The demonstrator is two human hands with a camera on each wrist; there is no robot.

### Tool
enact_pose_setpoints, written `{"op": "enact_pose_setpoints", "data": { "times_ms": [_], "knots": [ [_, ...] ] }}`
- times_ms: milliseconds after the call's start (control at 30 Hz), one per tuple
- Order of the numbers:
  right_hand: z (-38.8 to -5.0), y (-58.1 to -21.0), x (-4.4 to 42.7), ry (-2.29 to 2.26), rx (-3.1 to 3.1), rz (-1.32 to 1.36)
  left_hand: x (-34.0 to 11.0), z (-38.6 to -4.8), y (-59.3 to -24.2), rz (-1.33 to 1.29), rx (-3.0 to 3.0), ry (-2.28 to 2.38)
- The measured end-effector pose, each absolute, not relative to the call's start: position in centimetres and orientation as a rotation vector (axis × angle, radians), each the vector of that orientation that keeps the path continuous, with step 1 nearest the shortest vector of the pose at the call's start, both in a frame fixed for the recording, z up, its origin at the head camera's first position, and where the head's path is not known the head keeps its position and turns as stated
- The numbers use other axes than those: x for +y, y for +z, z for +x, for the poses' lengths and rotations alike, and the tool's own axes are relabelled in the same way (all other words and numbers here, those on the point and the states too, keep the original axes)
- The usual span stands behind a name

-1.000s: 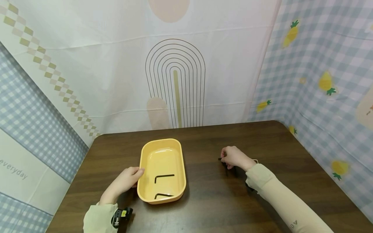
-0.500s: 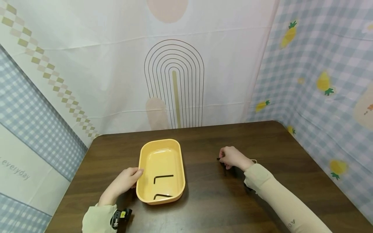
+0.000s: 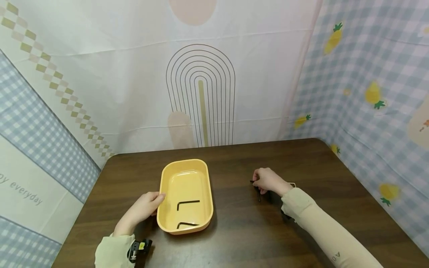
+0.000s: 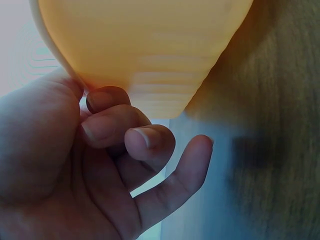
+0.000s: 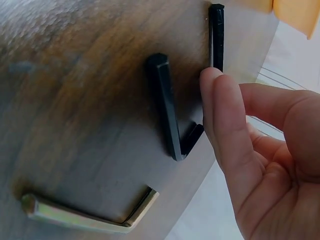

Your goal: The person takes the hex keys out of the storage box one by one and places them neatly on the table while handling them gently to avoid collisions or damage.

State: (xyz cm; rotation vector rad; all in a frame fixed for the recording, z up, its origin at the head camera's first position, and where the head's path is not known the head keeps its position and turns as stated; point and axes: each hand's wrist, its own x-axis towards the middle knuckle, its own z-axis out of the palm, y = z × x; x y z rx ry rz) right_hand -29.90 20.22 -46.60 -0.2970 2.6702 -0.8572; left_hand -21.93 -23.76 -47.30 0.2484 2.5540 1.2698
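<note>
My left hand [image 3: 142,208] grips the left rim of a yellow tray [image 3: 161,186], thumb over the edge. In the left wrist view its other fingers [image 4: 150,142] are curled against or near the tray's outer wall. Two black hex keys lie in the tray: an upper one [image 3: 189,202] and a lower one [image 3: 187,224]. My right hand [image 3: 269,181] is low over the table, its fingertips pinching a black hex key [image 5: 217,37], partly hidden by the fingers. Beside it on the table is another black hex key [image 5: 167,107], and farther off a brass-coloured hex key [image 5: 80,217].
The dark wooden table [image 3: 234,242] has its back edge against a hanging white cloth [image 3: 140,93]. A blue checked cloth [image 3: 362,111] hangs along the right side.
Both hands and the tray stay almost where they were. The fingertips of my right hand shift slightly, and the end of the black hex key under them tilts a little.
</note>
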Motion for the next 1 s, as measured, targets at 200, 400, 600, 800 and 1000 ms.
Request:
{"op": "enact_pose_setpoints", "data": {
  "times_ms": [200, 400, 600, 800, 1000],
  "knots": [
    [-29.88, -46.6, 20.42, -0.85, 2.669, -0.29, -23.68, -22.0, -47.31, 0.251, 2.57, 1.261],
    [-29.94, -46.88, 20.63, -0.855, 2.653, -0.289, -23.66, -22.06, -47.45, 0.253, 2.567, 1.27],
    [-29.96, -47.03, 20.81, -0.873, 2.649, -0.265, -23.59, -22.12, -47.65, 0.278, 2.573, 1.268],
    [-29.8, -46.94, 20.82, -0.894, 2.647, -0.268, -23.53, -22.08, -47.51, 0.271, 2.584, 1.263],
    [-29.69, -46.82, 20.5, -0.932, 2.657, -0.275, -23.93, -22.14, -47.21, 0.271, 2.579, 1.26]
  ]
}}
